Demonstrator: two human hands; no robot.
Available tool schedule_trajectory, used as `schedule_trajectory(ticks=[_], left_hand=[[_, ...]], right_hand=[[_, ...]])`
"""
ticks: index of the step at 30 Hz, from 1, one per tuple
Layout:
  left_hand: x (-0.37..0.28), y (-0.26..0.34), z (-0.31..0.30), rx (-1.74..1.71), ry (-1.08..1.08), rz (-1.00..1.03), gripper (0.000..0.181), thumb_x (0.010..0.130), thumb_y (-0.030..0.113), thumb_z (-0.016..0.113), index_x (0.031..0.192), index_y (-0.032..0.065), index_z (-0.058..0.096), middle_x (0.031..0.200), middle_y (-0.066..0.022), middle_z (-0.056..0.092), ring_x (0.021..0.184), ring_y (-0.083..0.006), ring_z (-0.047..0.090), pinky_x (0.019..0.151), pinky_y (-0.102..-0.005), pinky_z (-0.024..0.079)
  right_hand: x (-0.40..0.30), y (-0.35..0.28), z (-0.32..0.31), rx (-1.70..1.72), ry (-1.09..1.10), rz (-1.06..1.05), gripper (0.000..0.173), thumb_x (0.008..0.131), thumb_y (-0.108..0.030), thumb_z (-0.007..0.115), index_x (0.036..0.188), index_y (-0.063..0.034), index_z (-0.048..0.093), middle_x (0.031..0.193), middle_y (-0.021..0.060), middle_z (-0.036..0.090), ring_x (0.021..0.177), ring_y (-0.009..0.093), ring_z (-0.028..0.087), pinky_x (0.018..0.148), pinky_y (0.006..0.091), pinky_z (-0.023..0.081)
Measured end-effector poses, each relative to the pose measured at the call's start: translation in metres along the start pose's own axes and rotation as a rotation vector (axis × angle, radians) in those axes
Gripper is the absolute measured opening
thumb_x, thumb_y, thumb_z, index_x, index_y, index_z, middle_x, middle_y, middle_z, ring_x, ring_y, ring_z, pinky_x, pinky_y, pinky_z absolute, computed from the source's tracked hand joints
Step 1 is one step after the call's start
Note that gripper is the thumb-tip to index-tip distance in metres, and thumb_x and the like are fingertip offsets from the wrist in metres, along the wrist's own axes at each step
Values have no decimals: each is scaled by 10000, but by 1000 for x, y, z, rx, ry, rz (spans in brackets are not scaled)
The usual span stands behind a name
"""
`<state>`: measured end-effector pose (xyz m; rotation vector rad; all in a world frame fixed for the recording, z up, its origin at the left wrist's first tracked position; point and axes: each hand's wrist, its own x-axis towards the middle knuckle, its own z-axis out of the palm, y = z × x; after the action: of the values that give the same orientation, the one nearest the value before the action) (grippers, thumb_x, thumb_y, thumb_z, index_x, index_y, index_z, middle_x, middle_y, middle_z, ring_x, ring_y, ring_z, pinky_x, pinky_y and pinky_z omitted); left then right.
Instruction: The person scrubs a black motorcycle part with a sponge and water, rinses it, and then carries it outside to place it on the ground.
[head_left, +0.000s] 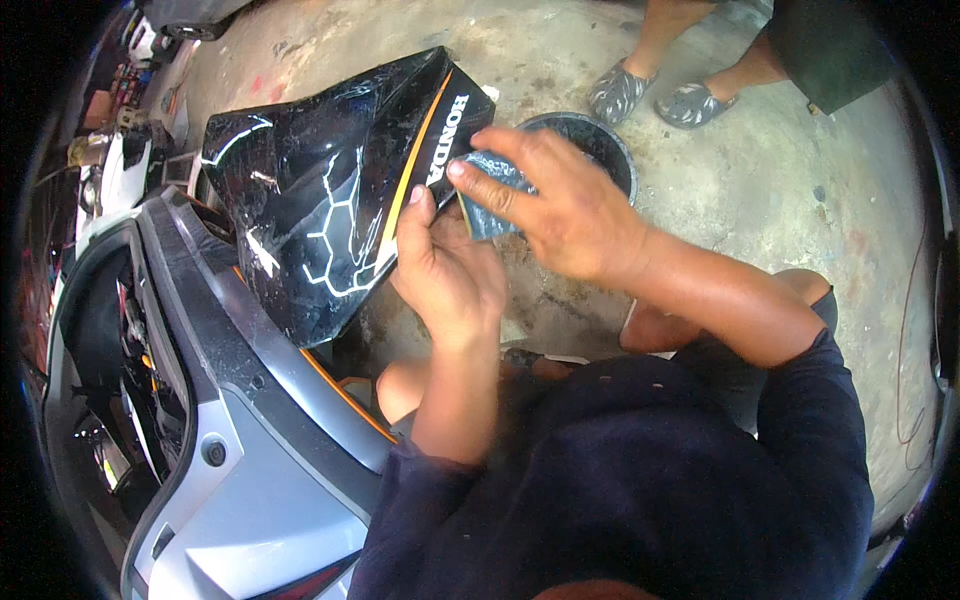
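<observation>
A glossy black motorcycle fairing panel (300, 172) with Honda lettering, an orange stripe and white line graphics lies tilted before me. My left hand (454, 270) grips its near right edge, thumb on the top face and fingers underneath. In my right hand (570, 202) is a blue-grey sanding pad or folded abrasive sheet (491, 210), pinched under my spread fingers beside the panel's right edge. Whether the pad touches the panel cannot be told. A round black bucket (632, 169) stands on the floor behind my right hand, its inside partly hidden by that hand.
A silver car bumper (262, 495) with an orange-edged strip runs along the left. Another person's feet in patterned clogs (619, 94) stand on the concrete floor (750, 195) beyond the bucket. Motorcycle parts (112, 165) crowd the far left, and a thin cable (904, 375) lies at right.
</observation>
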<state>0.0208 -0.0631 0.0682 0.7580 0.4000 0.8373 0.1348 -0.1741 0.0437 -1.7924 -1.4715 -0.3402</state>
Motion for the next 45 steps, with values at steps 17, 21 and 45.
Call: schedule_trajectory(ticks=[17,21,45], left_hand=[[2,2,-8,-91,82,31,369,1011,107,608,1359,-14,607,1340,-152,690,1235,-292,663,1119,-477,502],[8,5,-11,-120,56,9,369,1002,93,598,1355,-15,609,1356,-158,685,1254,-314,665,1145,-470,500],[10,14,-11,-114,194,-82,266,1007,93,612,1264,40,655,1296,-125,703,1216,-299,661,1078,-468,507]], right_hand=[[21,-1,1,-14,-43,91,695,870,-5,634,1519,-251,607,1237,216,608,1170,402,600,1029,525,482],[20,-3,0,-64,-80,-41,689,858,-6,638,1511,-223,619,1227,210,615,1173,402,602,1026,509,482],[17,-33,8,-5,-124,35,891,793,79,625,1598,-290,528,1227,213,582,1143,390,586,994,503,477]])
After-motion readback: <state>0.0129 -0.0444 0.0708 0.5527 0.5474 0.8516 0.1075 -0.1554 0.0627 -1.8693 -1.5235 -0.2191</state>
